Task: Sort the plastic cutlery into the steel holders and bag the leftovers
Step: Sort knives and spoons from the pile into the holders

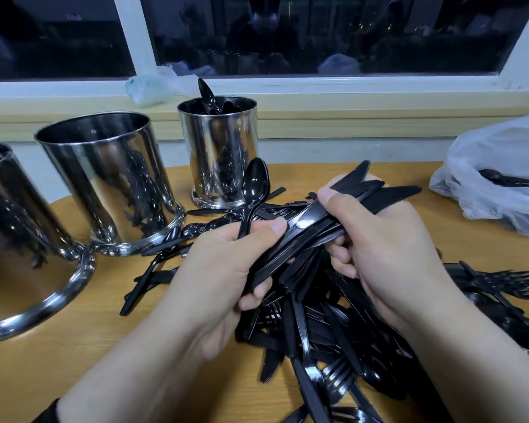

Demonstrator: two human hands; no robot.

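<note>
Both hands are working together over the middle of the wooden table (pixel 74 346), just above a big loose pile of black cutlery (pixel 324 325). The left hand (pixel 223 270) is curling its fingers around the handle end of a bundle of black plastic knives (pixel 342 215), with the thumb pressing on top, and the same hand is also pinching a single black spoon (pixel 252 190) by its thin handle. The right hand (pixel 382 239) is gripping the same bundle further along, thumb on top and fingers wrapped below, so the knives are lying between the two hands. The long axis of the bundle is running from about 8 o'clock to 2 o'clock, and the serrated blades are pointing toward 2 o'clock, past the right thumb. The spoon is standing almost upright, its bowl pointing toward 12 o'clock. All pieces are looking glossy black. At 10 o'clock from the hands three shiny steel holders are standing: the far holder (pixel 219 154) is containing spoons, the middle holder (pixel 110 184) is showing a dark inside, and the near holder (pixel 22 248) is cut by the frame edge. At 2 o'clock a thin white plastic bag (pixel 501 184) is lying with a few black pieces inside.
</note>
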